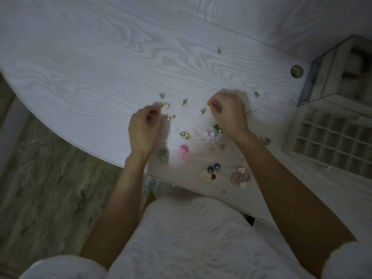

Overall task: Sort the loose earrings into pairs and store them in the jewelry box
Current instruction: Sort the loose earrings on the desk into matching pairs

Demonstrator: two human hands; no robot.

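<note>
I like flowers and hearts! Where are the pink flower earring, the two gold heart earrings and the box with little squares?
pink flower earring (184, 152), head view, its middle.
two gold heart earrings (185, 135), head view, between them.
white gridded jewelry box (330, 137), head view, a divider.

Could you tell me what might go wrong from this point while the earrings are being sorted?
The flower pair and the pink pair lie close to the table's near edge, so a forearm could sweep them off. One green stud lies far from the rest and may be overlooked. In dim light, similar small studs may be mismatched.
</note>
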